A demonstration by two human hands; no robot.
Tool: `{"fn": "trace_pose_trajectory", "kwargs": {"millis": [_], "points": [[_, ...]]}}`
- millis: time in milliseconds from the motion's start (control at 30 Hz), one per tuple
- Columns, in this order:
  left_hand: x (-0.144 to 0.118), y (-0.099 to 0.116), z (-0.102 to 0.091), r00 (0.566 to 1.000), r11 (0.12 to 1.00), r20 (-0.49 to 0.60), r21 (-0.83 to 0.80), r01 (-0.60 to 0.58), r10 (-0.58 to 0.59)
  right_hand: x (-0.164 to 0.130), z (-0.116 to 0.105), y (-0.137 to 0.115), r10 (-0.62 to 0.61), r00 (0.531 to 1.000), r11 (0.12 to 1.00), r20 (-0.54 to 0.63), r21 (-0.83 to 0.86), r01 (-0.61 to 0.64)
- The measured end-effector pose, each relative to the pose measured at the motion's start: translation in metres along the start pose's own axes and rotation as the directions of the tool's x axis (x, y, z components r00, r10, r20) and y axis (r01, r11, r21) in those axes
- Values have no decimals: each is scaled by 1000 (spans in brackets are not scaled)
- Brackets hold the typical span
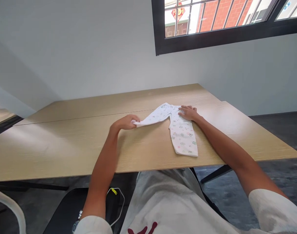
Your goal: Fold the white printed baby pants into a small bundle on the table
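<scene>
Near the desk's [65, 146] front edge, the left hand [125, 122] pinches the baby garment's [180, 131] leg end; the right hand [188, 112] presses flat, fingers spread, on its waist.

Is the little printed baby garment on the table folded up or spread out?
Partly folded. The garment lies flat on the table, its body doubled narrow, one sleeve stretched out by the left hand; the right hand presses its top.

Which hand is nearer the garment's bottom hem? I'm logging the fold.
Right. The right hand presses the garment above the hem; the left hand grips the far sleeve tip.
</scene>
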State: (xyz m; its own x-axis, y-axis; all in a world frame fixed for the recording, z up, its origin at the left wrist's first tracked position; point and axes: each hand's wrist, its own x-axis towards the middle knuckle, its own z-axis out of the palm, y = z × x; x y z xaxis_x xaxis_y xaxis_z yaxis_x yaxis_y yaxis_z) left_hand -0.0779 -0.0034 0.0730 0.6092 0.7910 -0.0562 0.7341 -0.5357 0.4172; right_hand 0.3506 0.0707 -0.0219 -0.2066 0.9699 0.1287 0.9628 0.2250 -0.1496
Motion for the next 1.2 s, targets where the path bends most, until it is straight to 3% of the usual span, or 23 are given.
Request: {"fn": "trace_pose_trajectory", "kwargs": {"millis": [67, 100, 133, 200, 267, 333, 400, 467, 533, 600, 733, 833, 900, 1000, 1100, 1200], "points": [[-16, -3, -20, 976, 988, 158, 51, 145, -152, -1, 0, -1, 57, 998, 998, -20, -8, -57], [-21, 0, -26, 968, 982, 169, 69, 177, -186, -2, 0, -2, 80, 996, 997, -26, -12, -80], [-22, 7, -28, 976, 984, 130, 66, 167, -174, -3, 0, -4, 97, 995, 995, -31, -17, -98], [-15, 32, -16, 998, 1000, -60, 3, 23, -23, -4, 0, -7, 122, 992, 992, -43, -27, -123], [0, 69, 14, 956, 976, -220, -55, -209, 192, -5, 0, -9, 136, 989, 990, -62, -39, -138], [13, 109, 57, 901, 906, -140, -44, -421, 412, -6, -1, -10, 139, 988, 989, -69, -48, -142], [21, 141, 99, 839, 839, -15, 50, -542, 543, -7, -2, -9, 134, 989, 989, -61, -51, -137], [22, 161, 132, 807, 796, 90, 132, -591, 584, -8, -3, -7, 125, 991, 991, -51, -47, -127], [18, 169, 148, 811, 793, 135, 170, -584, 569, -8, -5, -3, 111, 992, 993, -58, -36, -114], [11, 167, 147, 830, 808, 145, 190, -558, 539, -8, -8, 2, 101, 992, 995, -81, -21, -102], [-8, 151, 120, 887, 865, 199, 213, -453, 416, -13, -15, 8, 62, 990, 998, -128, -7, -63], [-32, 131, 97, 953, 947, 197, 182, -264, 228, -32, -20, 6, -112, 982, 993, -152, 9, 115], [-51, 114, 86, 980, 980, 156, 136, -144, 122, -56, -26, 1, -306, 938, 946, -164, 56, 318], [-78, 89, 76, 993, 997, 103, 37, -68, 64, -101, -37, -8, -538, 832, 822, -134, 135, 553], [-98, 71, 73, 999, 999, 28, 12, -37, 36, -140, -47, -13, -634, 769, 742, -82, 212, 636], [-108, 62, 69, 999, 1000, -42, 26, 8, -7, -159, -49, -11, -634, 769, 729, -83, 268, 630]]}}
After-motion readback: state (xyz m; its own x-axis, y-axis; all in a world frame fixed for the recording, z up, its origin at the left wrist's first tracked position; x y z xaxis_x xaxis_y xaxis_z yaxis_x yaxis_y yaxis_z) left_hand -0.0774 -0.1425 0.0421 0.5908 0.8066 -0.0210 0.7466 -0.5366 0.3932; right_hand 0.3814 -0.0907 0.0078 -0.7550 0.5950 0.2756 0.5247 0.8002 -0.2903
